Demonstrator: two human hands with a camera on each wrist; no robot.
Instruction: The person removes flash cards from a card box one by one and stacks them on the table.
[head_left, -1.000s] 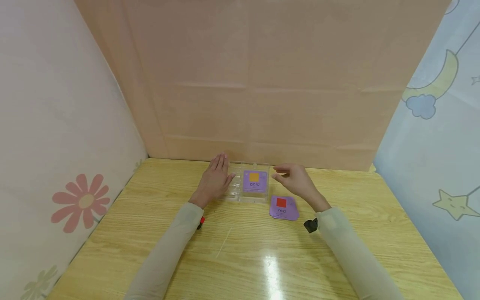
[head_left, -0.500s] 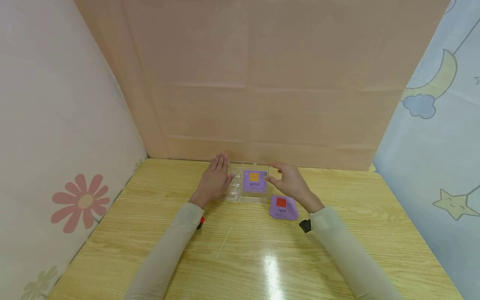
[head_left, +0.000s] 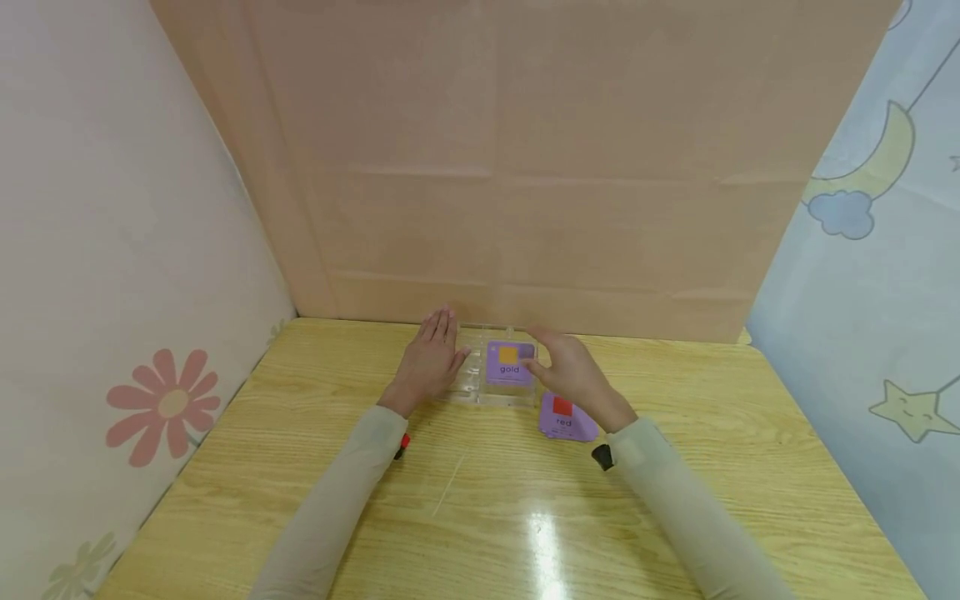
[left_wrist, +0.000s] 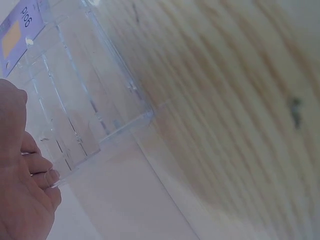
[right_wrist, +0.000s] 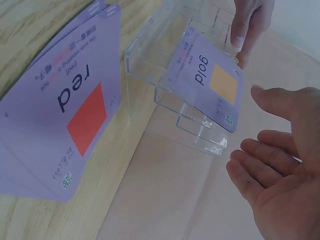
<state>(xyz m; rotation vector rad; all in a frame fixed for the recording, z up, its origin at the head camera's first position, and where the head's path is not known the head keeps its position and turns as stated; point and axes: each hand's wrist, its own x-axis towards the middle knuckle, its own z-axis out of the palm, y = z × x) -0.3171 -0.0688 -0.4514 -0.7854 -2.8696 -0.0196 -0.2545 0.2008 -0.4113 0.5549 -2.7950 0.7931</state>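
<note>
A clear plastic card stand with several tiers is at the back of the table, and a purple card reading "gold" leans in it. My left hand rests against the stand's left end, fingers straight and thumb over its front. At the right end, my right hand is spread, its thumb near the gold card's right edge. In the right wrist view a small gap shows between that thumb and the card. A stack of purple cards, "red" on top, lies on the table below my right hand, which partly covers it.
The wooden table meets an upright tan paper backdrop just behind the stand. Patterned panels close off the left and right sides. A dark wrist device hangs at my right cuff, close above the table.
My right hand has moved left, from beside the stand to over its right end, with its thumb coming up to the gold card. The left hand and the stand have stayed put.
</note>
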